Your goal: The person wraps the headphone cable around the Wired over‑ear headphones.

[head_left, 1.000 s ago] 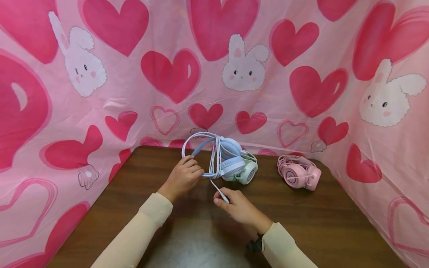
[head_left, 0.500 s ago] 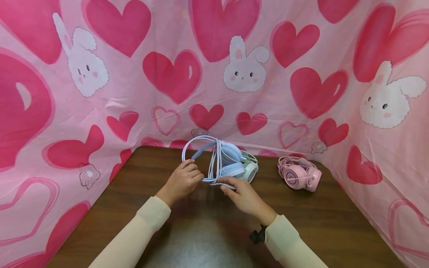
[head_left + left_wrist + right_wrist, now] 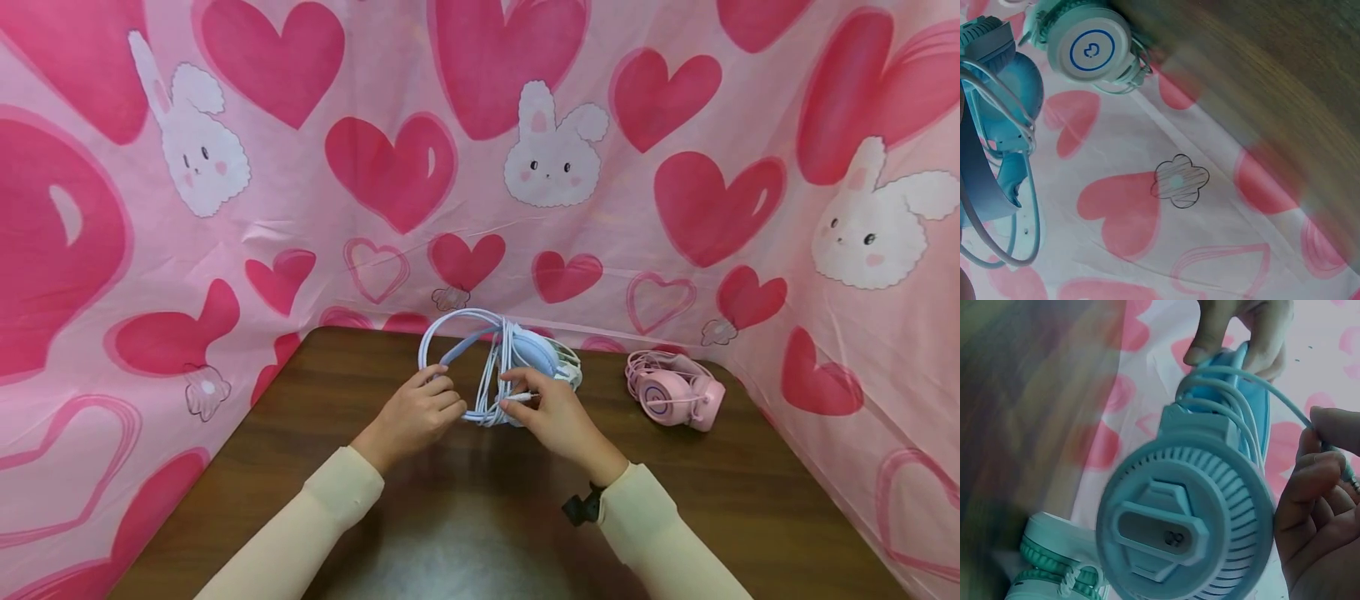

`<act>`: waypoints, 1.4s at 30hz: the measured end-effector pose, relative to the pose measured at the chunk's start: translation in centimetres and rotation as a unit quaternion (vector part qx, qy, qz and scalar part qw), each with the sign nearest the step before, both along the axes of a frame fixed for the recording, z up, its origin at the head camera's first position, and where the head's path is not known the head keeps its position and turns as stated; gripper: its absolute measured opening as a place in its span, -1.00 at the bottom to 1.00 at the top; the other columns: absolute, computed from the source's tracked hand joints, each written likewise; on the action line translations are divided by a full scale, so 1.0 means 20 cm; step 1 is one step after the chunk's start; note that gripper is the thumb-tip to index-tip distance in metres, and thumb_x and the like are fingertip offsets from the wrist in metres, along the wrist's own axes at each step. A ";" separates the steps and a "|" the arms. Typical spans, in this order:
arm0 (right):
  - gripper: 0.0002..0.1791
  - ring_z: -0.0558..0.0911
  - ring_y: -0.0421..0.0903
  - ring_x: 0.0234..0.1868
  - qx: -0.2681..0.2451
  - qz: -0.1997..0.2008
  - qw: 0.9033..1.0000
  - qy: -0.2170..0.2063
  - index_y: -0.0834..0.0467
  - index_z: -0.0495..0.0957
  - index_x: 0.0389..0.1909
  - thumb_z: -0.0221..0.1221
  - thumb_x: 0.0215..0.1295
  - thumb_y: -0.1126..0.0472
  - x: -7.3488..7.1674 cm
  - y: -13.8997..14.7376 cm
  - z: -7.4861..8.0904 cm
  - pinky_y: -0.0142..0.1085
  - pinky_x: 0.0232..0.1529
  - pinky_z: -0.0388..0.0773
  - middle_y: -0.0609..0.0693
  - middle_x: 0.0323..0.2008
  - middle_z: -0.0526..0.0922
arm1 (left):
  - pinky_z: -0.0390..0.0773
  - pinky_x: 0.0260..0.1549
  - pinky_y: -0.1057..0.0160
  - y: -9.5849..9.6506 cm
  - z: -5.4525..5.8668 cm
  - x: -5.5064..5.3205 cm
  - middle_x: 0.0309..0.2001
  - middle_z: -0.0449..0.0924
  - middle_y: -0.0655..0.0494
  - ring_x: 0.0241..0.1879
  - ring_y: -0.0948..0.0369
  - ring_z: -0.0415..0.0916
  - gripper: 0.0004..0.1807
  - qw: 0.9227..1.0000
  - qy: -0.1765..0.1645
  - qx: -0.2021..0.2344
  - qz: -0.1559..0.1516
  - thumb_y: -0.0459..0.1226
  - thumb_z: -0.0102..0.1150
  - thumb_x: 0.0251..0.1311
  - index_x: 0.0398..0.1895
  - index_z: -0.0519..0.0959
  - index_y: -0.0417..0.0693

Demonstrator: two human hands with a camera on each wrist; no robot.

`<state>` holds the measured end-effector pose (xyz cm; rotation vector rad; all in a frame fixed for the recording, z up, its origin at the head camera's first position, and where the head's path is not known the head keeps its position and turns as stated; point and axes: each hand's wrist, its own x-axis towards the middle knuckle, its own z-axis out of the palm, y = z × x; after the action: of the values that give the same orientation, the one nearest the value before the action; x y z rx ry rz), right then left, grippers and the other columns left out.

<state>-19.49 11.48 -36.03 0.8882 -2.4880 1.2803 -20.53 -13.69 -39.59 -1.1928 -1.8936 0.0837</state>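
Note:
Light blue headphones are held up over the table's far half, their white cable wound round the lower headband beside the ear cups. My left hand grips the headband on its left side. With thumb and fingers, my right hand pinches the loose end of the cable, close against the wound loops. The right wrist view shows this cable running from the wraps to my fingers, the metal plug poking out beyond them. An ear cup faces that camera. The left wrist view catches only part of the headphones.
Mint green headphones lie just behind the blue ones, partly hidden. To the right, pink headphones rest on the dark wooden table with their cable bundled. A pink heart-and-rabbit cloth encloses the back and sides.
My right hand has moved up with the cable end, from below the headphones to the wound loops. The left hand keeps its grip, and the headphones have shifted slightly right and down.

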 end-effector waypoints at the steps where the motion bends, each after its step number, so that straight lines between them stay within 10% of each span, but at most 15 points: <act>1: -0.60 0.50 -0.21 -0.57 0.001 -0.004 1.000 -0.001 0.11 0.57 0.04 0.37 0.16 0.20 0.00 0.00 0.00 -0.32 -0.53 0.50 -0.15 -0.46 0.60 | 0.33 0.22 0.03 0.00 0.00 0.01 -0.38 0.67 0.16 -0.24 0.16 0.53 -0.81 1.000 0.000 -0.002 -0.001 -0.37 0.06 0.31 -0.31 0.69 -0.05; 7: -0.50 0.37 -0.19 -0.68 0.018 -0.028 0.999 0.007 0.10 0.53 0.10 0.40 0.11 0.17 -0.01 0.02 0.03 -0.31 -0.70 0.32 -0.12 -0.65 0.45 | 0.35 0.21 0.04 0.04 0.01 0.03 -0.38 0.67 0.17 -0.25 0.15 0.52 -0.60 1.000 0.012 -0.014 -0.013 -0.37 -0.22 0.45 -0.35 0.68 -0.05; 26: -0.42 0.38 -0.24 -0.64 0.133 -0.092 0.985 0.060 0.13 0.50 0.13 0.42 0.07 0.13 -0.04 -0.01 0.03 -0.30 -0.59 0.37 -0.23 -0.51 0.47 | 0.35 0.20 0.06 0.12 0.04 0.07 -0.44 0.63 0.21 -0.29 0.17 0.48 -0.61 0.999 0.023 -0.032 -0.018 -0.37 -0.26 0.39 -0.46 0.60 -0.02; 42: -0.56 0.41 -0.18 -0.55 0.132 -0.106 0.982 0.083 0.09 0.61 -0.01 0.43 0.05 0.11 -0.06 0.04 0.03 -0.28 -0.55 0.42 -0.15 -0.48 0.47 | 0.40 0.16 0.08 0.11 0.05 0.08 -0.41 0.67 0.19 -0.28 0.17 0.50 -0.95 0.999 0.001 -0.036 -0.027 -0.34 0.34 0.06 -0.44 0.64 -0.02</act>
<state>-20.78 12.24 -35.44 0.7245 -2.5721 0.7897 -18.85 -11.54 -38.54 -1.2905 -1.8698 0.1233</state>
